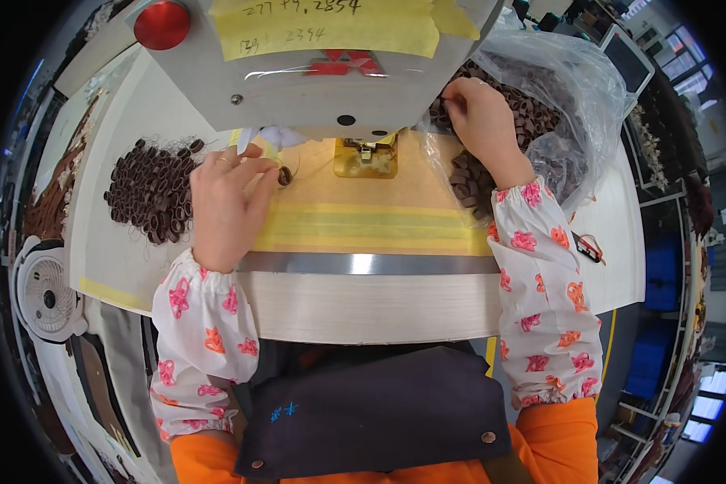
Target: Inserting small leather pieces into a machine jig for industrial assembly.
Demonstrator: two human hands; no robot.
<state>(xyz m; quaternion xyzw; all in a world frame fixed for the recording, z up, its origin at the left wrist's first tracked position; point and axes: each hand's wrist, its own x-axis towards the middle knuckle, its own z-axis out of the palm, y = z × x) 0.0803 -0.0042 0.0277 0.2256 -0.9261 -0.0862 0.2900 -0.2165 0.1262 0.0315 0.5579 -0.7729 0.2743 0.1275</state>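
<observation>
My left hand (230, 202) is left of the sewing machine's needle area, its fingers bent together. A small dark brown loop (285, 176) with a loose thread sits at its fingertips. Beside that hand lies a heap of brown loops (149, 189) with tangled thread ends. My right hand (484, 121) reaches over a clear plastic bag (585, 73) holding many brown loops (532, 113). Its thumb and index finger are pinched, with a small dark piece, apparently one of these loops, at their tips. The gold needle plate and presser foot (366, 153) lie between my hands.
The grey machine head (331, 89), with a red button (162, 25) and yellow tape, overhangs the work area. Yellow tape strips (371, 230) and a metal strip (363, 264) run along the table's front. Thread snips (589, 248) lie right; a white fan (48, 294) stands left.
</observation>
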